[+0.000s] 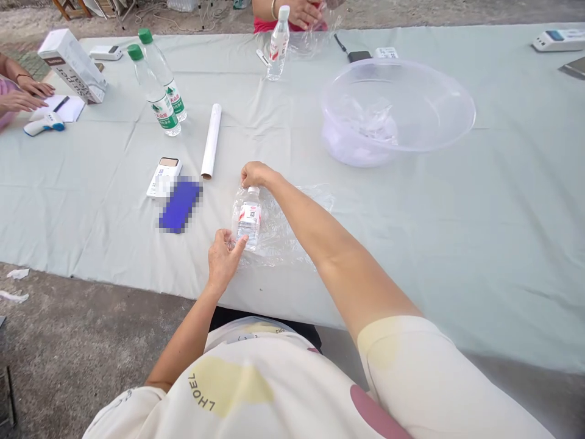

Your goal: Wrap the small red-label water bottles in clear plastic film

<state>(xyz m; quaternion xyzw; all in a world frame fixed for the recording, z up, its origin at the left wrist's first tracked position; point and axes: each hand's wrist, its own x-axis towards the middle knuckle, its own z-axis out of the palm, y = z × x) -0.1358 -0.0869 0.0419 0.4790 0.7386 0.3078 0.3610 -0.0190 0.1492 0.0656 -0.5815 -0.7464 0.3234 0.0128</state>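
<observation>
A small water bottle (250, 213) with a white cap and a red and white label lies on a sheet of clear plastic wrap (286, 228), its cap pointing away from me. At the near left corner of the wrap, my left hand (223, 259) pinches the film, its thumb reaching to the base of the bottle. Just past the cap, my right hand (255, 174) is closed on the far edge of the film. The fingertips of my right hand are mostly hidden. Loose, wrinkled wrap spreads to the right, partly under my right forearm.
A roll of wrap (211, 140), a white device (164, 177) and a blurred blue phone (181, 205) lie left. Beyond stand two green-capped bottles (158, 100) and a box (73, 64). A clear basin (397, 113) stands right; another bottle (278, 46) stands near a person's hands (304, 12).
</observation>
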